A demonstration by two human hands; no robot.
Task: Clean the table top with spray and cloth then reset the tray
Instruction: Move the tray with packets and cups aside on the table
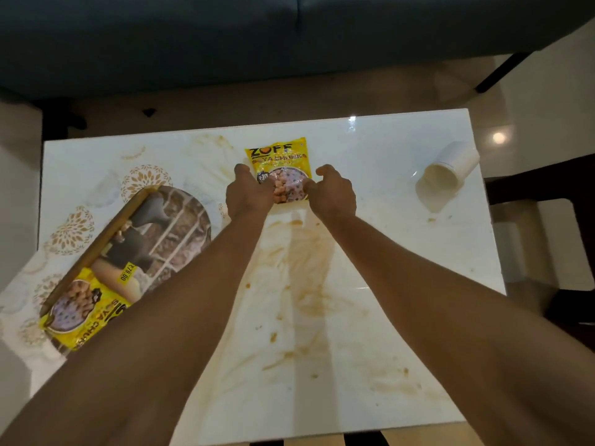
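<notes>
Both hands, left hand (248, 194) and right hand (333, 191), pinch a yellow packet (280, 162) reading "ZOFF SOYA CHUNKS" at frame centre on the stained surface (386, 252). At lower left, a second packet (83, 313) lies in the tray (106, 233), tagged "78.00".

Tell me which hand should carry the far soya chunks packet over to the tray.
Left, probably. Both hands grip the packet, left hand on its left edge and right hand on its right. The tray lies at the table's left, on the left arm's side; the right would cross over.
</notes>
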